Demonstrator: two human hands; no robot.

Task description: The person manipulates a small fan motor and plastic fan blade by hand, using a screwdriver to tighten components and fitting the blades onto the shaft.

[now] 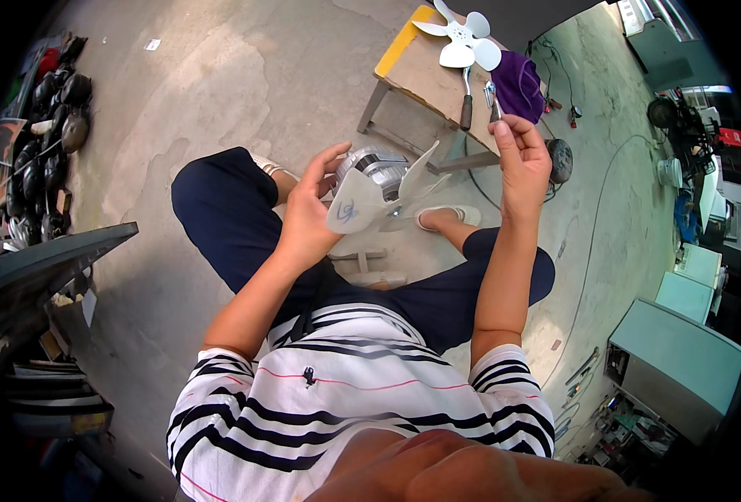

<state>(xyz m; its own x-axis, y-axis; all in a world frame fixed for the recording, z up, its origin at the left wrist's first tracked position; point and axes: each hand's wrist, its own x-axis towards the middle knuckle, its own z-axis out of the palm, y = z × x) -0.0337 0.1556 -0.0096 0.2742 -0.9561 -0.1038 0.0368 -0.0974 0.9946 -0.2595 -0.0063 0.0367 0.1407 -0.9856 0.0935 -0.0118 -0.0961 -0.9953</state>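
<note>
My left hand (310, 205) is wrapped round the side of a silver fan motor (376, 170), held up between my knees. A pale, see-through fan blade wheel (355, 203) sits on the motor's near end, with blue marker writing on one blade. Higher and to the right, my right hand (521, 163) is closed in a pinch by the bench edge. A slim tool with a shiny end and dark handle (495, 110) shows at its fingertips; whether the fingers grip it or only overlap it is unclear.
On the low wooden bench (420, 63) ahead lie a white fan blade wheel (462, 38), a ratchet wrench (466, 105) and a purple cloth (518, 88). Dark machine parts (52, 134) are piled at the left. Cables and a grey-green cabinet (680, 351) are at the right.
</note>
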